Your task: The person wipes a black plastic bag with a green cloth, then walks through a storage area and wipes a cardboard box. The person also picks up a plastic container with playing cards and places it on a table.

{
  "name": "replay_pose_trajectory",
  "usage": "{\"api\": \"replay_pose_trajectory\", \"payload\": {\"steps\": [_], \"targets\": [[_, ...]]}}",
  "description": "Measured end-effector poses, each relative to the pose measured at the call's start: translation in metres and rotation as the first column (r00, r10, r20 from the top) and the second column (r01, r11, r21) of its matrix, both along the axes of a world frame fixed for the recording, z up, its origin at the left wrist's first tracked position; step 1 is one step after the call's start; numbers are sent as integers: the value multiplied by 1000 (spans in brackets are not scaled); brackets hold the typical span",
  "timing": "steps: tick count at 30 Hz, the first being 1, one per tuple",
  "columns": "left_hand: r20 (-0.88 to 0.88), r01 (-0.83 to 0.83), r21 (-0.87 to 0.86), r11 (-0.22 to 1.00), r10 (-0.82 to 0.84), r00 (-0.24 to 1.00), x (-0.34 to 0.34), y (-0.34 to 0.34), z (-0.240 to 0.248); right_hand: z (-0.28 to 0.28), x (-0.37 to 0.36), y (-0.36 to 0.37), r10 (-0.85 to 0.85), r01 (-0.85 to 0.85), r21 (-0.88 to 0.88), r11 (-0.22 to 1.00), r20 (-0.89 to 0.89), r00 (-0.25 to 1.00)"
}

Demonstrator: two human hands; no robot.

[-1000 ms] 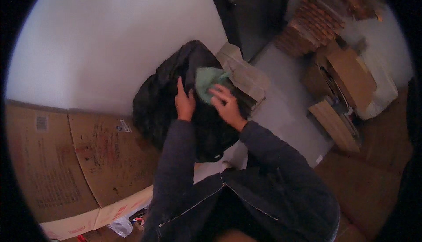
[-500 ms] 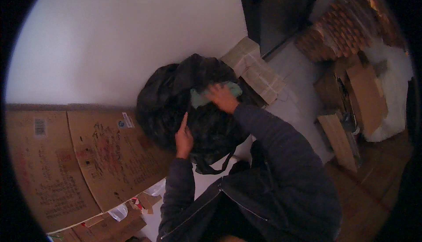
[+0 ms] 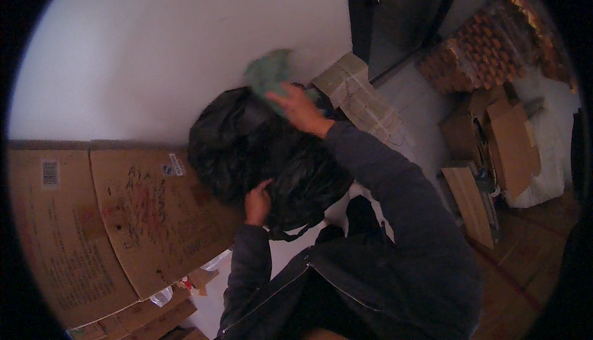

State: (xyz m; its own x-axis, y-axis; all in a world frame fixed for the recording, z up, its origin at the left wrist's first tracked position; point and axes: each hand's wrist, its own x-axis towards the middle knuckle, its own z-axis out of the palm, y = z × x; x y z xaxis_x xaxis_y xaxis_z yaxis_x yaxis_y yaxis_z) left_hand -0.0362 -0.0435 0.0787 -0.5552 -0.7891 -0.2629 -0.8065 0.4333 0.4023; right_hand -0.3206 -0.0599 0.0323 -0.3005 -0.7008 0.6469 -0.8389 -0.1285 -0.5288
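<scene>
A bulging black plastic bag (image 3: 247, 148) stands against the white wall in the middle of the view. My left hand (image 3: 258, 201) grips the bag's near rim at its lower edge. My right hand (image 3: 298, 106) is raised over the far top of the bag and holds a crumpled green cloth-like thing (image 3: 267, 73), which is blurred. The bag's inside is dark and I cannot see what it contains.
Flattened cardboard sheets (image 3: 111, 216) lean at the left. A taped carton (image 3: 358, 99) sits behind the bag, beside a dark door (image 3: 401, 19). More cardboard boxes (image 3: 506, 148) and stacked brick-like items (image 3: 482, 62) lie at the right on a wooden floor (image 3: 525, 266).
My right hand has lifted the green thing up and toward the far side of the bag. My left hand slid down from the bag's top to its near rim.
</scene>
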Motion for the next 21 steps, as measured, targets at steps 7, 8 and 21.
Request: {"api": "replay_pose_trajectory", "payload": {"steps": [7,8,21], "targets": [[-164,-9,-80,997,-4,986,7,-2,-9,-51,-43,17,26,2,383,924,-67,997],[-139,-28,-71,997,18,990,6,-3,-9,-61,-51,18,-42,74,513,855,-74,996],[-196,123,-446,886,-231,953,-70,24,72,10,4,9,23,-63,95,993,376,926]]}}
